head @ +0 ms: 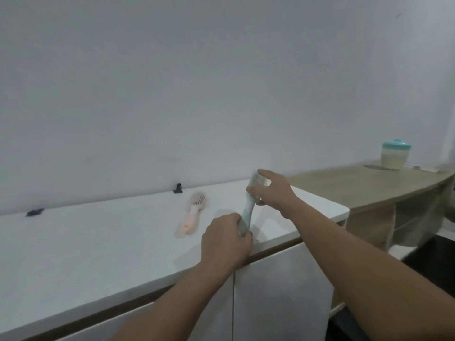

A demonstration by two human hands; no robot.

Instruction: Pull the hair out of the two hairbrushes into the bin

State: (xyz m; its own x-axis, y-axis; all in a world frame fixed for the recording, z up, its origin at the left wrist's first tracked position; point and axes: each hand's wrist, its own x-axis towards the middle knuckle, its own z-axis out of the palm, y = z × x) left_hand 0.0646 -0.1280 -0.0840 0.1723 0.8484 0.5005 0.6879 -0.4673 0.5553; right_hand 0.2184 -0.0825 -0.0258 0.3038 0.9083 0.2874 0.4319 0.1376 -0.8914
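The left hand (225, 238) is wrapped around the handle of the pale green hairbrush (248, 212), holding it upright above the white tabletop (98, 237). The right hand (272, 189) is closed over the brush head, fingers at the bristles. The pink hairbrush (190, 216) lies flat on the tabletop just to the left, untouched. No bin shows anywhere in view, and that is the main risk: hair pulled free here would probably drift onto the tabletop or the floor rather than land where it should. Blur hides whether any hair sits in the bristles, so a weak pinch may come away empty. A hard tug against a one-handed hold could also twist the brush loose.
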